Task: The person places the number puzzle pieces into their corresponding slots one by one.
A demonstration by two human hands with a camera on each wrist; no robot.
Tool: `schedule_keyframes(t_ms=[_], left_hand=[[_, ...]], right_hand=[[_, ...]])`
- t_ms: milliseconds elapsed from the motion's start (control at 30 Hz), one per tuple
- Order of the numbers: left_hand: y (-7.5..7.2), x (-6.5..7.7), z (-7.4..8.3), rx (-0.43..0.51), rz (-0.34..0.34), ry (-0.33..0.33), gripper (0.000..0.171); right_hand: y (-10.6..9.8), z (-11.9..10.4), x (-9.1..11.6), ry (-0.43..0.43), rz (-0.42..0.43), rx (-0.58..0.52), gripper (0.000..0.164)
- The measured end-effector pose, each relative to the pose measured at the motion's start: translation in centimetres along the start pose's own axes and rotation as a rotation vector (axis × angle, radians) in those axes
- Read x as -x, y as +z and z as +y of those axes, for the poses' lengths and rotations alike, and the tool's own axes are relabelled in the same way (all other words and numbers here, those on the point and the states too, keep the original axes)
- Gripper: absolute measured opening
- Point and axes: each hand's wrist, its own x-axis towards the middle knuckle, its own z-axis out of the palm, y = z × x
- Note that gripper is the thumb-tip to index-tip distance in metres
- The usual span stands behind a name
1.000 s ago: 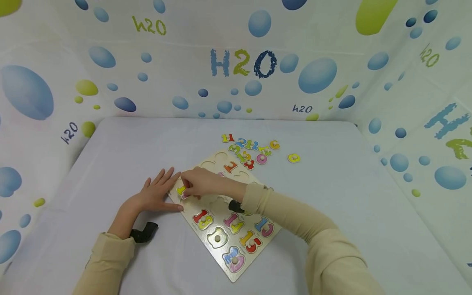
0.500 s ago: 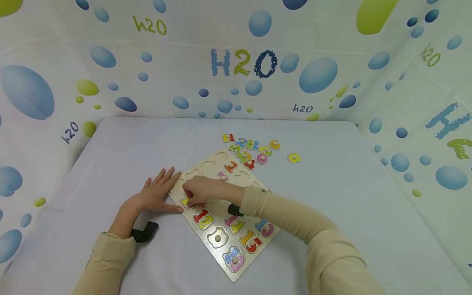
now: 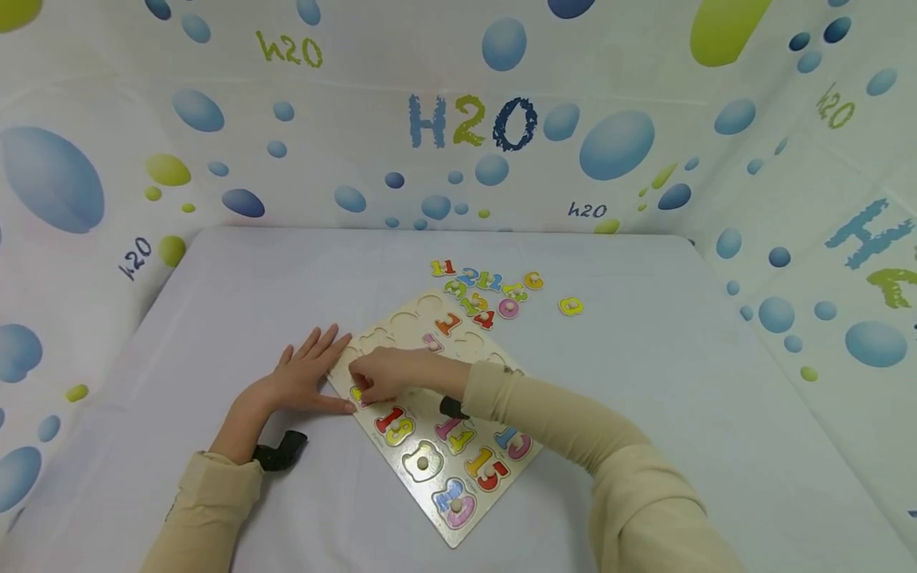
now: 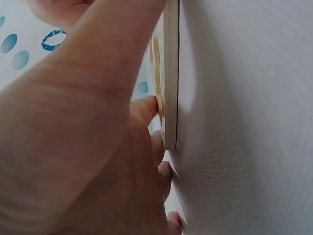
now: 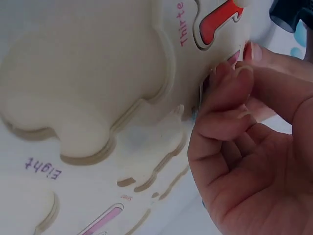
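Note:
A wooden number puzzle board [image 3: 432,431] lies turned cornerwise on the table. My left hand [image 3: 308,382] rests at its left corner with fingers spread and straight; in the left wrist view some fingertips touch the board's edge [image 4: 170,73]. Over the left side of the board, my right hand [image 3: 383,374] pinches a knobbed number piece [image 3: 356,393], yellow and pink, near its recess. Most of that piece is hidden by the fingers [image 5: 222,93], so whether it sits fully in the recess I cannot tell. Beside it the red and yellow 18 piece [image 3: 395,426] sits in the board.
Several loose number pieces [image 3: 484,280] lie beyond the board's far corner, with a yellow 0 piece [image 3: 571,307] apart to the right. Nearer recesses hold pieces such as the 15 [image 3: 487,469]. A patterned curtain [image 3: 458,175] hangs behind the table.
My right hand has shifted slightly toward the near side along the board with the yellow and pink piece, then only slightly since. The left hand has stayed in place.

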Motion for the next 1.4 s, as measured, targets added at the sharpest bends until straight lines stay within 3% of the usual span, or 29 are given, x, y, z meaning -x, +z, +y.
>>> schedule_keyframes(t_ms=[167,300,400,467,567,733,933,1033,1133,1400], left_hand=[[0.2,0.1,-0.1,0.007,0.002,-0.005,0.107],[0.3,0.1,-0.1,0.006,0.003,-0.005,0.108],[0.5,0.1,-0.1,-0.009,0.004,-0.017,0.109],[0.5,0.1,-0.2,-0.014,0.009,-0.023,0.111],[0.5,0.1,-0.3,-0.017,0.012,-0.032,0.112],[0.3,0.2,-0.3,-0.018,0.014,-0.034,0.112],[0.4,0.1,-0.3,-0.021,0.015,-0.026,0.111],[0.4,0.1,-0.3,-0.013,0.016,-0.029,0.111],[0.4,0.1,-0.3,-0.018,0.014,-0.032,0.111],[0.3,0.1,-0.2,-0.016,0.019,-0.025,0.11]], right_hand=[[-0.2,0.7,0.5,-0.035,-0.051,-0.106,0.015],[-0.7,2.3,1.7,-0.125,-0.114,-0.233,0.022],[-1.3,4.1,3.1,-0.185,-0.1,-0.296,0.025],[-1.9,5.5,4.1,-0.189,-0.031,-0.299,0.024],[-2.8,8.2,5.4,-0.133,0.151,-0.24,0.019],[-4.1,12.6,6.6,0.095,0.449,-0.127,0.015],[-4.4,15.5,6.8,0.298,0.583,-0.093,0.014],[-4.3,15.8,6.2,0.373,0.582,-0.082,0.014],[-4.3,15.7,5.7,0.375,0.53,-0.065,0.015],[-5.3,15.5,5.9,0.164,0.342,0.036,0.019]])
